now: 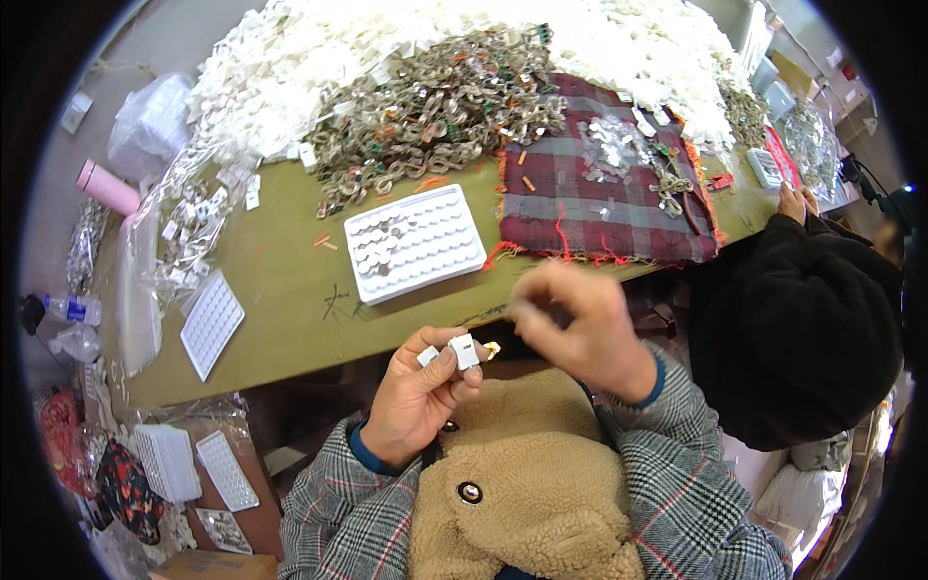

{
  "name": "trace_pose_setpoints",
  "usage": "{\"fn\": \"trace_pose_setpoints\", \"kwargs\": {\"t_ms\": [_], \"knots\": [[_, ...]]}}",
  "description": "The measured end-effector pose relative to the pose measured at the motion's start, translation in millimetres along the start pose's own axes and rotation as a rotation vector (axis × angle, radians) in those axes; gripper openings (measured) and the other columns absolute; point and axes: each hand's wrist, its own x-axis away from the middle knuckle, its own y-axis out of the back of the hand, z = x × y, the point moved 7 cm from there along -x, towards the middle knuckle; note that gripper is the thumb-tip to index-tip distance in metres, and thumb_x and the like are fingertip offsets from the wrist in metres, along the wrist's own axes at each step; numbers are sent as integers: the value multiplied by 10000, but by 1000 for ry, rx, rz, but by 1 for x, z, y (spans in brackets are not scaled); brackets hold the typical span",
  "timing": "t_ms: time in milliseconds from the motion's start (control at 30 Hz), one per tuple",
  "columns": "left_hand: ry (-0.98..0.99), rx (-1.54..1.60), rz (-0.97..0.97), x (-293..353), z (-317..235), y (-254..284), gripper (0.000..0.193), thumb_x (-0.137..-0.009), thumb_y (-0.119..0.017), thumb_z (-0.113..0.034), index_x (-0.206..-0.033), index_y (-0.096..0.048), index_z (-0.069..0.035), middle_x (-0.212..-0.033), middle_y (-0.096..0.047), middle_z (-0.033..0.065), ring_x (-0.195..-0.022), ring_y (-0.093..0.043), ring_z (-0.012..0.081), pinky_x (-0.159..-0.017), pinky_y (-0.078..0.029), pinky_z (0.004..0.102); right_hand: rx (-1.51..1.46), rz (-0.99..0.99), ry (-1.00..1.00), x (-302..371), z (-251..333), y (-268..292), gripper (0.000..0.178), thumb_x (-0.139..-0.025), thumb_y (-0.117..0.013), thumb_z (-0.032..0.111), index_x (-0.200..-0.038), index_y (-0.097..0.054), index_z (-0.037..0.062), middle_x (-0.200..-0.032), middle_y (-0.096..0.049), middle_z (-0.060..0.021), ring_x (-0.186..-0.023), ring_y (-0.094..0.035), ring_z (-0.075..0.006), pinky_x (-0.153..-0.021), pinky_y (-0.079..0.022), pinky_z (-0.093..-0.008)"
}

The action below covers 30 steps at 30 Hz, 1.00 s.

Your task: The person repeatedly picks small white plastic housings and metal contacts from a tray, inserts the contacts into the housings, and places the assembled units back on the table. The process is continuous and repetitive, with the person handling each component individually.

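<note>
My left hand (418,391) is closed around a small white plastic casing (465,352) with a dark slot in its face, held above my lap. A second small white piece (427,357) sits between the same fingers. A tiny yellowish bit (492,350) shows just beside the casing; what it is I cannot make out. To the right and a little higher, my right hand (585,329) is in the air, apart from the casing. Its fingers are curled but smeared by motion. Beyond both hands, on the green table, lies a white tray (425,286) with rows of round cells, several holding small silvery discs.
A big heap of looped brownish strips (435,106) lies behind the tray, amid piles of white parts (261,77). On the right is a plaid cloth (551,208) with clear pieces. A person in black (802,329) sits close on my right. Another white tray (213,324) lies left.
</note>
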Motion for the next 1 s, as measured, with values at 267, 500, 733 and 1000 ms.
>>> {"fn": "trace_pose_setpoints", "kwargs": {"t_ms": [267, 500, 733, 1000], "knots": [[-113, -58, 15, 20, -8, -10, 209, -999, -535, -78, -1177, -587, 18, -1002, -677, 135, -826, -696, 197, -734, -618, 305, -179, -140, 227, 12, 30, -43, 132, -762, -698, -62, -872, -641, -14, -960, -657, -128, -795, -672, -224, -678, -546, -301], [-131, -85, -33, 22, -11, -9, 202, -989, -555, -75, -1156, -599, 29, -966, -683, 133, -791, -698, 196, -719, -617, 306, -238, -49, 209, 10, 26, -47, 129, -759, -680, -82, -867, -638, -24, -965, -654, -133, -807, -665, -241, -688, -545, -312], [-164, -198, -140, 17, -11, 2, 191, -981, -568, -67, -1145, -601, 27, -936, -691, 129, -781, -704, 202, -699, -613, 312, -38, -77, 401, 9, 30, -53, 155, -770, -689, -80, -908, -641, -31, -985, -647, -128, -852, -648, -264, -722, -538, -328], [-138, -128, -74, 16, -21, -1, 193, -983, -570, -77, -1141, -591, 31, -918, -684, 122, -759, -697, 188, -694, -610, 301, -165, 23, 171, -8, 26, -53, 146, -780, -682, -72, -901, -627, -12, -975, -656, -138, -840, -659, -230, -748, -531, -305]]}}
